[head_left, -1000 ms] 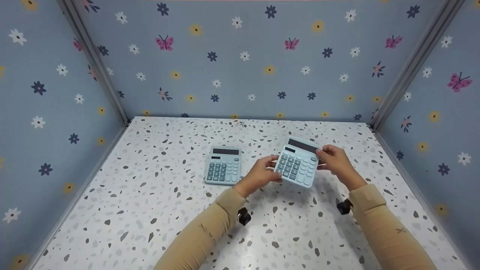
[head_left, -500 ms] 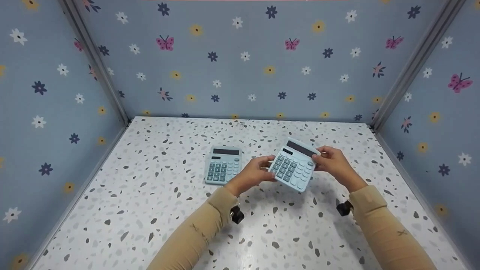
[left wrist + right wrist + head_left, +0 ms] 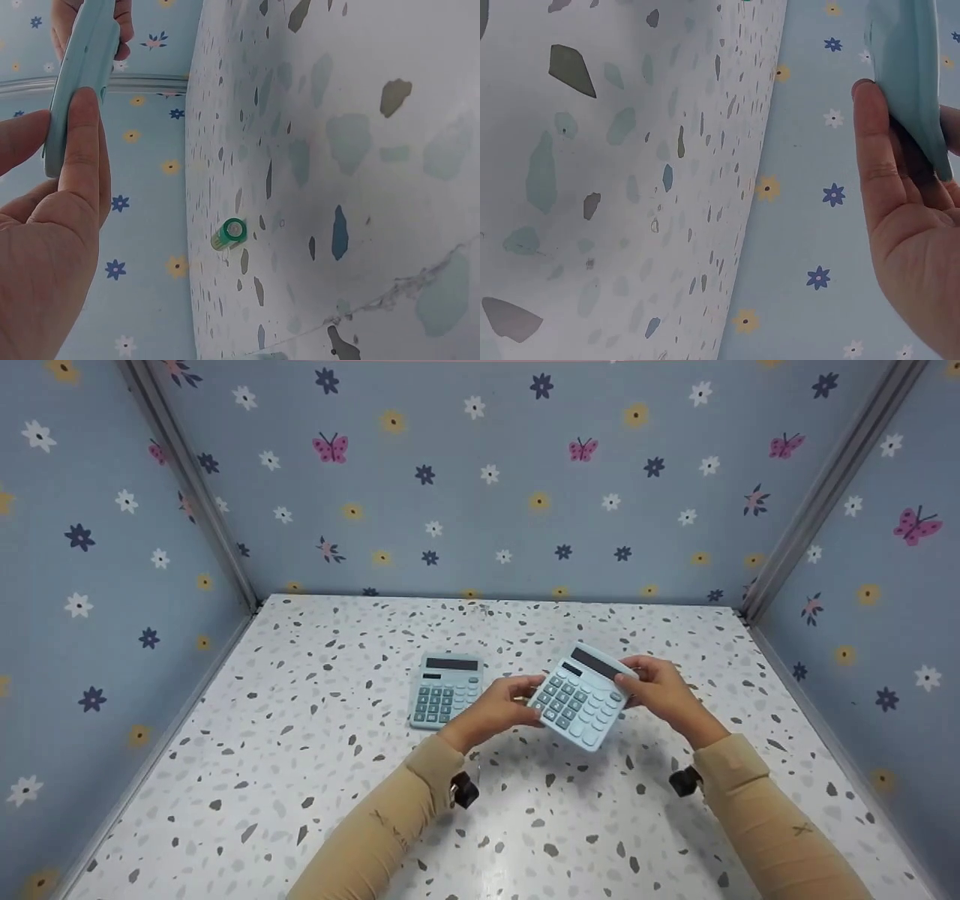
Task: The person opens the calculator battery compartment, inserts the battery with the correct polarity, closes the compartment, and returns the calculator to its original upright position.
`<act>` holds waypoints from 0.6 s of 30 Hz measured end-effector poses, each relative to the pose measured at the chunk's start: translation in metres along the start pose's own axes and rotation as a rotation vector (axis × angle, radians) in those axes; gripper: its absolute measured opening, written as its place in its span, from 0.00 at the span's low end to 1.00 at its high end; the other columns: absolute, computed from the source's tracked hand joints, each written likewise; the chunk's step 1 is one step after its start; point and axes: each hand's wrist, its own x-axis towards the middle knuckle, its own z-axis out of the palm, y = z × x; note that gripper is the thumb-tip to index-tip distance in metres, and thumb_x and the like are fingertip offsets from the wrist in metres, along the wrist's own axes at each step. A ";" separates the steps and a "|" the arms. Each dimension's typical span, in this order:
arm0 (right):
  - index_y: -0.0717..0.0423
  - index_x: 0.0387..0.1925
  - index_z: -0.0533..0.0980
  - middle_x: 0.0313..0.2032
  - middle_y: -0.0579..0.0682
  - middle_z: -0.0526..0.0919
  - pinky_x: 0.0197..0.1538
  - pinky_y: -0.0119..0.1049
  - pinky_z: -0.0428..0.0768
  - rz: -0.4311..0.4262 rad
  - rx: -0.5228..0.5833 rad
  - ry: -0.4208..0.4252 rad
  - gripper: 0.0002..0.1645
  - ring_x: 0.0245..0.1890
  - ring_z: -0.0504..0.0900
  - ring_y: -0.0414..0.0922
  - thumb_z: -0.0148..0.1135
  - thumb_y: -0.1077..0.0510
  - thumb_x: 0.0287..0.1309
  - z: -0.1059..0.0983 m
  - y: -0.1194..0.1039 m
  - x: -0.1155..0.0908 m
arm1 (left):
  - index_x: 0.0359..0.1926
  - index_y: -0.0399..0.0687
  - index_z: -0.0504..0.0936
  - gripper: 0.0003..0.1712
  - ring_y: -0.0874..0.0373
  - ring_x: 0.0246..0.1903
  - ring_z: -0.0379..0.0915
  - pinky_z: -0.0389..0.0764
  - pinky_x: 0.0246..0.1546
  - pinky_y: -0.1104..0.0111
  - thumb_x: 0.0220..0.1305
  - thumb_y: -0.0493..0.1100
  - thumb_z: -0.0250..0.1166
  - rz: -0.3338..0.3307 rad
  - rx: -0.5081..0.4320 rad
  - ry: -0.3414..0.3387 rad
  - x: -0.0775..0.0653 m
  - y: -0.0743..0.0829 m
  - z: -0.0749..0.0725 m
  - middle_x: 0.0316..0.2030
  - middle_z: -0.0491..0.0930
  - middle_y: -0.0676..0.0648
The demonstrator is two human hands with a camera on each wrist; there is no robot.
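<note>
A light blue calculator (image 3: 581,699) is held up off the table between both hands, its keys and dark display facing up and its body turned at an angle. My left hand (image 3: 496,707) pinches its lower left edge, thumb on the front and fingers behind. At the upper right edge my right hand (image 3: 661,690) grips it the same way. Both wrist views show the calculator (image 3: 82,67) nearly edge-on, with fingertips (image 3: 871,112) against its back. A second, similar calculator (image 3: 442,675) lies flat on the table to the left, its lower right corner partly covered by my left hand.
The white speckled table (image 3: 300,780) is bordered by blue flower-patterned panels (image 3: 495,510) at the back and sides. In the left wrist view a small green cylinder (image 3: 229,234), battery-like, lies on the table; I cannot make it out in the head view.
Both hands have brought the held calculator a little left and nearer to me, turning it further clockwise. The calculator on the table has stayed put.
</note>
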 end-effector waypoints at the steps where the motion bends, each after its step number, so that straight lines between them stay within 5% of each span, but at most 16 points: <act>1: 0.75 0.63 0.75 0.44 0.53 0.90 0.41 0.34 0.92 -0.003 0.001 0.001 0.20 0.36 0.90 0.40 0.60 0.65 0.78 0.000 -0.001 -0.001 | 0.79 0.31 0.67 0.42 0.54 0.48 0.85 0.90 0.59 0.56 0.63 0.23 0.62 -0.001 0.002 0.005 0.000 0.001 0.000 0.60 0.79 0.33; 9: 0.77 0.62 0.75 0.40 0.50 0.91 0.41 0.35 0.92 -0.003 0.041 -0.015 0.19 0.35 0.91 0.40 0.59 0.65 0.79 0.003 -0.004 -0.002 | 0.79 0.31 0.67 0.44 0.52 0.56 0.85 0.90 0.57 0.61 0.63 0.27 0.71 0.032 0.115 0.045 -0.008 0.005 -0.001 0.67 0.79 0.34; 13: 0.77 0.62 0.74 0.39 0.47 0.91 0.40 0.35 0.92 0.015 0.059 -0.025 0.20 0.35 0.91 0.40 0.59 0.65 0.79 0.002 -0.006 -0.002 | 0.81 0.37 0.67 0.49 0.50 0.60 0.80 0.88 0.60 0.60 0.61 0.33 0.78 0.103 0.281 0.029 -0.013 0.009 0.000 0.72 0.76 0.39; 18: 0.77 0.63 0.74 0.38 0.45 0.90 0.40 0.34 0.92 0.040 0.066 -0.027 0.22 0.35 0.91 0.39 0.60 0.64 0.79 0.002 -0.007 -0.003 | 0.79 0.38 0.70 0.49 0.47 0.70 0.74 0.81 0.71 0.57 0.60 0.36 0.80 0.274 0.559 0.011 -0.016 0.008 0.002 0.74 0.73 0.40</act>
